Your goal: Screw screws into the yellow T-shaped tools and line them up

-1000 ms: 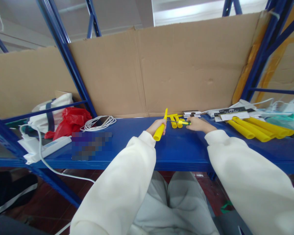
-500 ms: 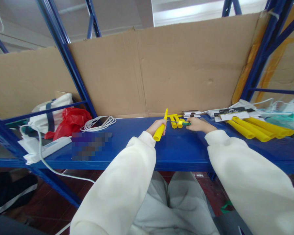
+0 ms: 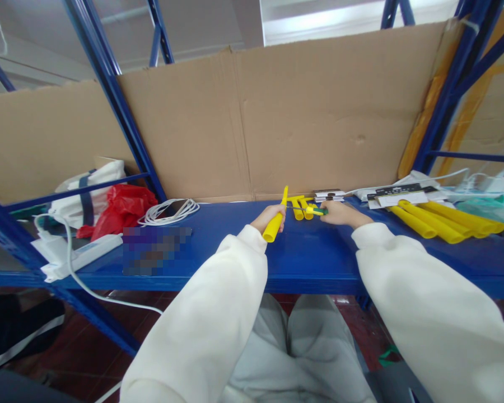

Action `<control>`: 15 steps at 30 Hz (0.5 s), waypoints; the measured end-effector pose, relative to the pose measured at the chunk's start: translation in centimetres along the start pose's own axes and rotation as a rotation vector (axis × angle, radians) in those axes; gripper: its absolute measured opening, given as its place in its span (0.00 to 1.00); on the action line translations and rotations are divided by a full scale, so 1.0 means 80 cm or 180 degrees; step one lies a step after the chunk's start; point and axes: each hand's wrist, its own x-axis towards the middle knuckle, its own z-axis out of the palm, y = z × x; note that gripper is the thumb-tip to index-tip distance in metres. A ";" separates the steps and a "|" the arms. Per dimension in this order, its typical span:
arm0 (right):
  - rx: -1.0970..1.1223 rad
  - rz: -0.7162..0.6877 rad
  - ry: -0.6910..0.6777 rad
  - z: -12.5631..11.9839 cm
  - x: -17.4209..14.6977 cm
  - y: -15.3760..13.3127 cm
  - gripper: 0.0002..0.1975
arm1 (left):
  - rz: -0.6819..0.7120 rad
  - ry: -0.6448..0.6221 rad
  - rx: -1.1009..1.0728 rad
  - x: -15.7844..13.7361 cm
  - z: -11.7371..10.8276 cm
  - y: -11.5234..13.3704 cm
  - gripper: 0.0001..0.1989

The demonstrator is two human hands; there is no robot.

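My left hand [image 3: 269, 218] is closed around a yellow tube-like piece [image 3: 273, 228], held at a tilt with its open round end toward me and a narrow part standing up beyond my fingers. My right hand [image 3: 335, 214] grips a screwdriver [image 3: 318, 211] with a yellow and green handle. Its thin metal shaft points left and reaches the yellow piece near my left fingers; whether the tip sits in a screw is too small to tell. Just behind, several similar yellow pieces [image 3: 297, 209] lie on the blue shelf [image 3: 231, 252].
Several yellow tubes [image 3: 449, 224] lie at the right beside white-and-black packets [image 3: 397, 196]. Small boxed items [image 3: 328, 195] rest against the cardboard panel [image 3: 319, 112]. At the left are a coiled white cable [image 3: 170, 211], a red bag [image 3: 128, 204] and a power strip [image 3: 84, 254].
My right hand and the screwdriver handle have shifted very slightly. My left hand and the yellow piece stay in place.
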 end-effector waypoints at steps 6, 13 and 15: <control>0.0032 0.0000 0.0132 0.000 0.001 0.002 0.13 | -0.0062 0.0022 0.0031 -0.005 0.003 0.004 0.08; -0.0021 -0.0031 0.0170 0.006 0.004 0.009 0.15 | -0.0020 -0.0015 0.0021 -0.007 0.004 0.004 0.08; -0.0043 -0.0031 0.0221 0.005 0.004 0.008 0.15 | -0.0039 -0.0001 0.0043 -0.008 0.004 0.005 0.09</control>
